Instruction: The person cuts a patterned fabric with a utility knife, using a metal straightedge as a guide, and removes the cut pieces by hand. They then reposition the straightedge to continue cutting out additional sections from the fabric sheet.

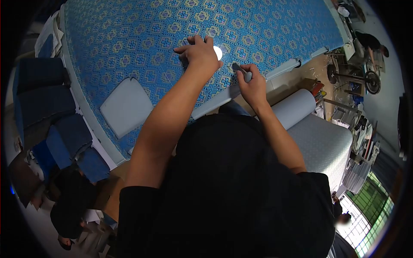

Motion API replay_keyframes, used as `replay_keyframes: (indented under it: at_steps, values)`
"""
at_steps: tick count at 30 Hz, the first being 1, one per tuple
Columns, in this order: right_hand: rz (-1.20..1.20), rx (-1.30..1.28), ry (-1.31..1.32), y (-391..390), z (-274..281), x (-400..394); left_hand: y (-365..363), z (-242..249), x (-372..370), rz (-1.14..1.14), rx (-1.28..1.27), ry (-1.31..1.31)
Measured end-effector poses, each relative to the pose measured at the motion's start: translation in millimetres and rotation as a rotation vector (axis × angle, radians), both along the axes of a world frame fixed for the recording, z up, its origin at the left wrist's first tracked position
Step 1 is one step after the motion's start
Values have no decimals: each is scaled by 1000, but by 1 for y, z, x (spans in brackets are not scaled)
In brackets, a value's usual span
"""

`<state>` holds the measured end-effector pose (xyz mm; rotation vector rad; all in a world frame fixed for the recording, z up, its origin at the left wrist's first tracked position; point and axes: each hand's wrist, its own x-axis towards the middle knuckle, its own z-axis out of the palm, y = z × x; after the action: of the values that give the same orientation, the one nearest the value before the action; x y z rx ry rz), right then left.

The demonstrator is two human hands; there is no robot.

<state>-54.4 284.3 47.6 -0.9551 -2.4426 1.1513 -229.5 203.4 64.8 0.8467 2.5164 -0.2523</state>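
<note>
My left hand (199, 53) lies with fingers spread over a blue patterned fabric (159, 30) that covers the table. Right beside its thumb side, a bright white round spot (218, 53) shows on the fabric. My right hand (253, 86) is closed around a small hand tool (246, 75) with a grey, rounded handle and a dark tip pointing at the fabric. I cannot tell what kind of tool it is. To the left of my left forearm, a flat grey panel (127, 106) with rounded corners rests on the fabric.
A pale rail (217, 102) edges the table nearest me. To the right lie a grey roll (297, 107) and silvery quilted sheeting (329, 142). Dark folded cloth (43, 90) is stacked at the left. Other people (71, 202) are at lower left, upper right and lower right.
</note>
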Motion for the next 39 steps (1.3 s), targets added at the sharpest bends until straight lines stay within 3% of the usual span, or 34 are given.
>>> replay_keyframes:
  at_steps: [10,22,39]
  values:
    - [17,59,-84,-3,8,-8,1,-9,0,-14,11,14]
    - [39,124,-10,5,-6,-13,0,-11,2,-37,-1,50]
    - [487,139,-46,78,-2,-105,0,-1,4,-38,-48,83]
